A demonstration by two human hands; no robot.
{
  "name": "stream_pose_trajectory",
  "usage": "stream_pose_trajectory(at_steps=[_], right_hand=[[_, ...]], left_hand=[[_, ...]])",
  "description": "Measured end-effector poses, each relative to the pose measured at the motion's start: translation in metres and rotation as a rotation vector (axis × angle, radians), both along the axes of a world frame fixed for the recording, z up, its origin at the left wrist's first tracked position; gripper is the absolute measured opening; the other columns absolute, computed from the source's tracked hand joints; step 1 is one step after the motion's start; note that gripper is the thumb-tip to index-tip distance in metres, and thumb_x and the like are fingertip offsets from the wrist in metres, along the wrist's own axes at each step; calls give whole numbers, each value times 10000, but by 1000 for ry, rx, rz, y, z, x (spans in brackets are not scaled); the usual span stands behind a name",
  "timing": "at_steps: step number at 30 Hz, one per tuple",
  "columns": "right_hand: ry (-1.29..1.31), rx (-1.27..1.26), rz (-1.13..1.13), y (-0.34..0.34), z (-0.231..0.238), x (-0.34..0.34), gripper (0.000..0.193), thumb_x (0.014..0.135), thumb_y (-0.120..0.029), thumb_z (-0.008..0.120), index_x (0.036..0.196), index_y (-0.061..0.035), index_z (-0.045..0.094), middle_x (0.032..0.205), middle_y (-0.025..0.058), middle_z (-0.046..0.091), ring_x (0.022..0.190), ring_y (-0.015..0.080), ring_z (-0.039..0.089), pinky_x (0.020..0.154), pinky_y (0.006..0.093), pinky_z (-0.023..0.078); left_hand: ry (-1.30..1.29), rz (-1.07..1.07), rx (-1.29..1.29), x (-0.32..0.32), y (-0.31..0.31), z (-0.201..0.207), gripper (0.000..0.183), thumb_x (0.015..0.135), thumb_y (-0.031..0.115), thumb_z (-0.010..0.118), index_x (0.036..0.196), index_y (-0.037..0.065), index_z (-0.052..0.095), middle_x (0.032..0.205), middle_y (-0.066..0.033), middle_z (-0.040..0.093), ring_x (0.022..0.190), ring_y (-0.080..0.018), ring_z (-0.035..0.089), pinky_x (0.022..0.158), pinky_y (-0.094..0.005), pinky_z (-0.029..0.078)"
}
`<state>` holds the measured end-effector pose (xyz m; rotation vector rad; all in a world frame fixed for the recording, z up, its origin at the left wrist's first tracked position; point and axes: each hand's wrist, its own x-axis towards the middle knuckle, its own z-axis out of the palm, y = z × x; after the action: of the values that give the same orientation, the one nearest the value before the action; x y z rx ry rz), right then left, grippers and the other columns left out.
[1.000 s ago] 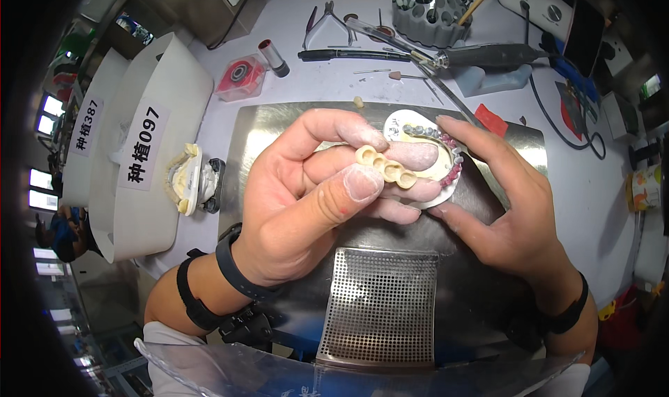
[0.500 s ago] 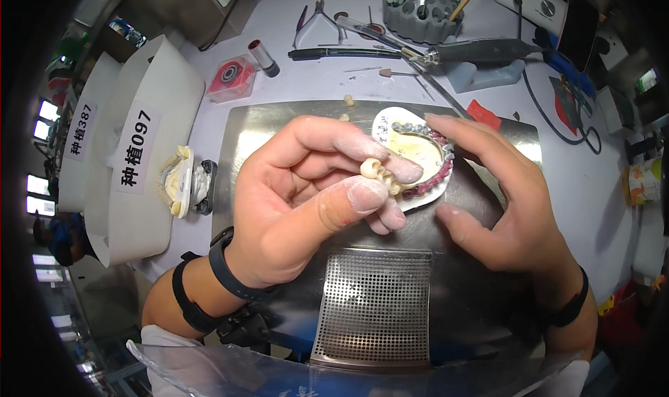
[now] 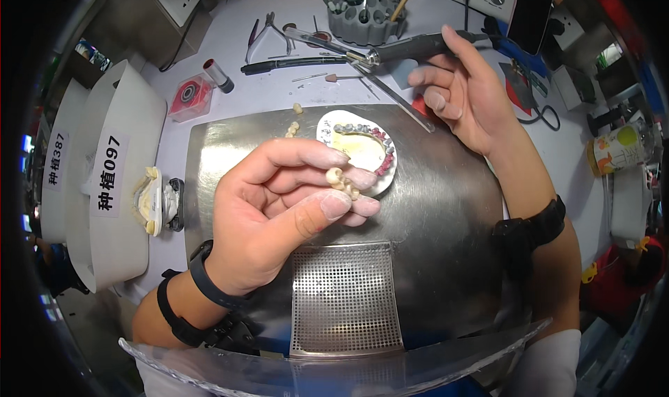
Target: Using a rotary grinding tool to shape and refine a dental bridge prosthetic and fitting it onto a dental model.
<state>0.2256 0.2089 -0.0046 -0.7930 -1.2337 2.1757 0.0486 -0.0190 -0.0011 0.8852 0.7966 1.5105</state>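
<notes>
My left hand (image 3: 261, 212) pinches a cream-coloured dental bridge (image 3: 342, 183) between thumb and fingertips, above the metal work plate. Just beyond those fingers lies a white plaster dental model (image 3: 354, 145) with grey metal teeth and dark pink parts along its arch; the fingers hide its lower left side. My right hand (image 3: 477, 97) reaches to the upper right with its fingers apart. Its raised finger crosses the black rotary handpiece (image 3: 411, 49), and I cannot tell whether they touch. Further small tooth-coloured pieces (image 3: 293, 129) lie at the plate's far edge.
A grey bur holder (image 3: 367, 17) stands at the back, with pliers (image 3: 263, 33) and a black pen (image 3: 279, 65) nearby. White bins (image 3: 129, 188) and another dental model (image 3: 149, 200) stand at left. A perforated metal grille (image 3: 345, 299) is in front, a clear shield (image 3: 334, 376) nearest.
My right hand has moved from beside the dental model up and away to the handpiece. My left hand keeps its pinch on the dental bridge. The whole view has shifted somewhat.
</notes>
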Motion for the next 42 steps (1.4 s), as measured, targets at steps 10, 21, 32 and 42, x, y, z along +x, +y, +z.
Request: stream_pose_trajectory(at_steps=[10,21,32,42], right_hand=[[358,682,-150,-75,15,27,285,858,-183,687,969,-49,462,711,51,528,586,95,486,535,222,410],[121,869,142,-113,34,31,329,901,-235,646,1096,-22,491,976,180,587,885,220,605,812,332,498],[49,1035,256,-108,30,33,306,847,-269,709,984,-79,511,849,98,529,803,189,517,711,313,424],[274,974,150,-91,13,31,337,936,-215,500,1218,-34,462,989,168,554,896,234,532,828,357,416]], left_hand=[[57,72,-131,5,-3,9,299,895,-74,558,1168,6,467,1085,-251,656,956,-337,695,768,-395,610],[11,68,-203,8,-2,13,284,888,-64,574,1133,-2,443,1045,-266,656,900,-331,705,740,-403,625],[50,15,-235,13,-6,9,288,870,-79,582,1112,3,449,1081,-274,656,944,-298,693,776,-382,613],[-191,-147,295,-29,-2,5,327,905,-17,522,1162,131,384,1052,-23,598,670,-176,657,526,-340,532]])
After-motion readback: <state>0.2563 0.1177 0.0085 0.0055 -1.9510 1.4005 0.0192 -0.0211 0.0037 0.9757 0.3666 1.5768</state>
